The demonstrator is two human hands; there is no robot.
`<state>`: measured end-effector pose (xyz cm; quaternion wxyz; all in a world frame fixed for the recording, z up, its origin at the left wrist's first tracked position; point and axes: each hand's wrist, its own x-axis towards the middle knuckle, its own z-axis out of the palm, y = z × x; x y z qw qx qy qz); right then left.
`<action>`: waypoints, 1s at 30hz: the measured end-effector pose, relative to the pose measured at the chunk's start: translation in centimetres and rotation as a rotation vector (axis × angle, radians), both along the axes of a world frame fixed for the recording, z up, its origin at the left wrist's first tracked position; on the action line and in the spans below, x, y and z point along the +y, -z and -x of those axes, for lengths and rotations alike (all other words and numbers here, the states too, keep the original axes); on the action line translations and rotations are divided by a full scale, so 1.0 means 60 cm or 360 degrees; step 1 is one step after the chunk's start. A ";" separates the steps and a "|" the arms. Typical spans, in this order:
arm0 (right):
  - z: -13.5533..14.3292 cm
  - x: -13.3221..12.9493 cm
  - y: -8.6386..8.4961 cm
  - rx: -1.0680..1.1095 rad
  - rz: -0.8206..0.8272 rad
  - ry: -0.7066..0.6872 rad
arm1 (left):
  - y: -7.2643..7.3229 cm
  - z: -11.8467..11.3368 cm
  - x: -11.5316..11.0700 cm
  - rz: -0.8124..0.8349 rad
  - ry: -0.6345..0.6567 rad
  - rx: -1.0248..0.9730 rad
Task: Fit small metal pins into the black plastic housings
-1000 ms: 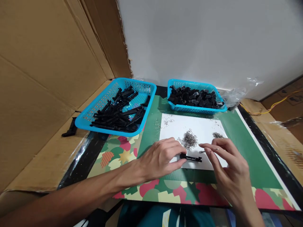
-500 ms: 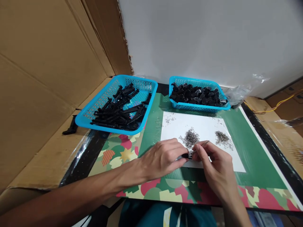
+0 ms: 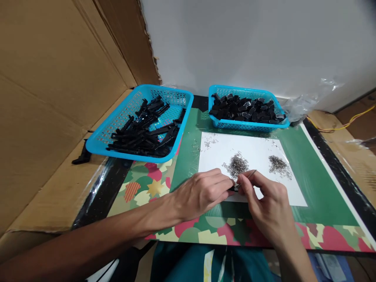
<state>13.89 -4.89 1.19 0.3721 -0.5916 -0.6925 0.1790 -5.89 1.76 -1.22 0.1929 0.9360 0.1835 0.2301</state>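
Note:
My left hand (image 3: 202, 194) is closed around a small black plastic part (image 3: 232, 188), mostly hidden by the fingers. Facing it, my right hand (image 3: 269, 197) pinches a thin metal tool (image 3: 252, 174) whose lower end meets the black part. Both hands' fingertips nearly touch over the white sheet (image 3: 255, 147). Just beyond them on the paper lies a pile of tiny bent metal pieces (image 3: 237, 165), like small wire springs. A second pile of such pieces (image 3: 278, 166) sits to the right, and a few are scattered at the sheet's upper left corner.
A blue basket (image 3: 93, 145) with long black plastic parts stands at left. Another blue basket (image 3: 249, 125) at the back holds short black parts. One black part (image 3: 84, 154) lies outside the left basket. Cardboard (image 3: 58, 98) walls the left side; a plastic bag (image 3: 302, 107) lies at right.
The whole view has shifted slightly, so the baskets and sheet appear higher. My hands stay together, and less of the black part shows between the fingers.

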 end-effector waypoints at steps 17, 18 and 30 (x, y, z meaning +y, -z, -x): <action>-0.139 -0.017 0.025 0.0503 0.0081 0.0585 | -0.011 0.001 -0.001 0.0429 -0.0244 -0.0185; -0.155 -0.019 0.024 0.0417 0.0150 0.0569 | -0.013 0.001 -0.003 0.0488 -0.0252 -0.0185; -0.197 -0.008 0.048 -0.0040 0.0460 0.0426 | -0.031 -0.005 -0.001 0.1052 -0.0374 -0.0169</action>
